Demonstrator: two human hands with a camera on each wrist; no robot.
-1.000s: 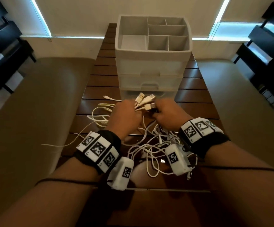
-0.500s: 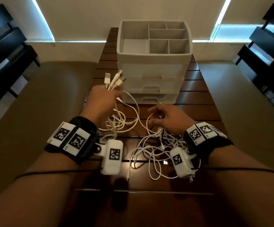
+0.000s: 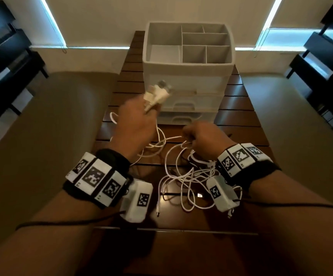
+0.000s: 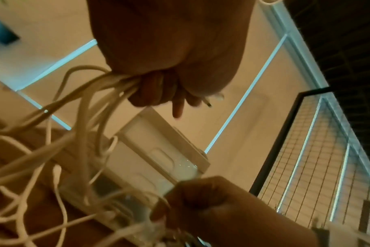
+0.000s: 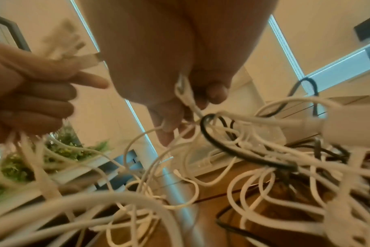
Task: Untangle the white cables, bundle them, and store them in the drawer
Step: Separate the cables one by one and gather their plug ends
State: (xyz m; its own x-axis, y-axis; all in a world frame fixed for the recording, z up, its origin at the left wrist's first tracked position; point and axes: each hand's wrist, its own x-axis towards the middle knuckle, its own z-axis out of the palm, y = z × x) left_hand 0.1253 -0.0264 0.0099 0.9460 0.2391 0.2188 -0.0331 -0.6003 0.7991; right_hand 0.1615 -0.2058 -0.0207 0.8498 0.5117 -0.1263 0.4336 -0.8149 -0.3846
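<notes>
My left hand (image 3: 135, 124) is raised above the table and grips a bunch of white cables, their USB plugs (image 3: 158, 92) sticking out past the fingers. The left wrist view shows the fist (image 4: 158, 90) closed round the strands, which trail down. My right hand (image 3: 201, 136) sits lower and pinches strands of the white cable tangle (image 3: 183, 176) lying on the wooden table (image 3: 241, 132). In the right wrist view its fingers (image 5: 169, 123) hold a white strand, and a black cable (image 5: 232, 150) runs through the tangle. The white drawer unit (image 3: 189, 84) stands behind, drawers closed.
The drawer unit's top is an open tray with several empty compartments (image 3: 201, 42). Loose plug ends (image 3: 199, 195) lie near the table's front edge. Beige floor lies on both sides of the narrow table, with dark shelving (image 3: 6, 48) at left and right.
My left hand, holding the plug ends, lifted away to the left, then swung back toward the drawer unit. The right hand let go of the plugs and dropped onto the tangle.
</notes>
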